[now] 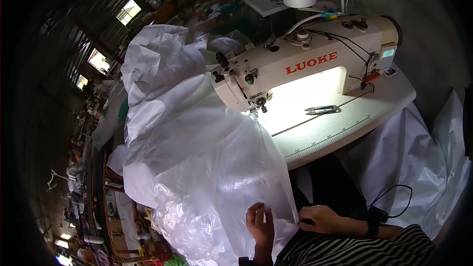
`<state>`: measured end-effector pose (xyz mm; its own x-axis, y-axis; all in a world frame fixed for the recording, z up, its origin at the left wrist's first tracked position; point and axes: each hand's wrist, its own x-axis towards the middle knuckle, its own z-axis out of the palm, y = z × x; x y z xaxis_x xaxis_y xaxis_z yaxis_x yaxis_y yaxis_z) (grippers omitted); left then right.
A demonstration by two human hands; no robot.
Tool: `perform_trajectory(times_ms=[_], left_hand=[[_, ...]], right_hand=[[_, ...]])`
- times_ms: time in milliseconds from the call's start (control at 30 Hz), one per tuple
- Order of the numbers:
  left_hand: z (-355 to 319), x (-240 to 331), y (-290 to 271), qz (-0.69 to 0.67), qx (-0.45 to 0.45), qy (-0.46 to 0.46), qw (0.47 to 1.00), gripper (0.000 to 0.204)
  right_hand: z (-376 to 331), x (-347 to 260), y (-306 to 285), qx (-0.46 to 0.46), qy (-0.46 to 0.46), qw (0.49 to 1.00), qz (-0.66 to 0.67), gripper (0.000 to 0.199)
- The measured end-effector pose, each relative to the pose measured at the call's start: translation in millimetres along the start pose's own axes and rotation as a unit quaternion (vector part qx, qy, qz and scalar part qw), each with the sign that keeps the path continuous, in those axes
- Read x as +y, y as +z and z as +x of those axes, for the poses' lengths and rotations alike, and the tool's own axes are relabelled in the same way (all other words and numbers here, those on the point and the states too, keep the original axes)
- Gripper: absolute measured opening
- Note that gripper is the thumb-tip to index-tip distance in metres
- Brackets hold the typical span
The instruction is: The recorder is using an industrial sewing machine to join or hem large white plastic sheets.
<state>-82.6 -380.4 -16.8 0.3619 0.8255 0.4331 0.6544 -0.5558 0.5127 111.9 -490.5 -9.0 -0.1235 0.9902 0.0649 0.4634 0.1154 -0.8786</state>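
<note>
Pinching the sheet by its right-hand edge, the right hand has thumb and fingers together at the lower end of that border. Just beside it, the left hand rests over the same sheet a little in from the edge, fingers curled; whether it grasps a fold or merely lies against the film cannot be told.

What matters most is the line between grip and needle area. From the right hand, the edge runs away from the person and slightly leftward, up to the foot of the sewing machine, with a gentle bow along its length. The right hand is nearer this line, being on it; the left is inside it. Most of the sheet spreads to the left of the edge, glossy and crumpled low down, heaped in large folds beyond the machine's head. To the right of the edge lies the lit bed, with snips on it, well apart from both hands.
</note>
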Motion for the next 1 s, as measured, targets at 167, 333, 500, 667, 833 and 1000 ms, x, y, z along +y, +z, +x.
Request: perform_trajectory(times_ms=[167, 333, 500, 667, 833, 1000], left_hand=[[1, 11, -19, -0.061, -0.024, -0.179, 0.982, 0.019], [14, 16, -15, 0.073, 0.046, 0.014, 0.996, 0.053], [8, 16, -4, 0.149, 0.048, 0.069, 0.985, 0.057], [2, 15, 12, 0.136, 0.068, 0.133, 0.979, 0.055], [1, 16, 17, 0.143, 0.11, 0.152, 0.972, 0.051], [7, 25, 17, 0.151, 0.036, 0.124, 0.98, 0.035]], right_hand=[[-15, -8, -5, 0.012, 0.044, 0.999, 0.016, 0.019], [-9, -10, -14, 0.011, -0.029, 0.989, -0.146, 0.023], [-8, -18, -9, 0.057, -0.028, 0.982, -0.177, 0.024], [3, -13, 3, 0.059, 0.008, 0.965, -0.257, 0.027], [0, -4, -1, 0.062, -0.01, 0.983, -0.17, 0.026], [-6, -11, -9, 0.055, -0.019, 0.997, -0.048, 0.017]])
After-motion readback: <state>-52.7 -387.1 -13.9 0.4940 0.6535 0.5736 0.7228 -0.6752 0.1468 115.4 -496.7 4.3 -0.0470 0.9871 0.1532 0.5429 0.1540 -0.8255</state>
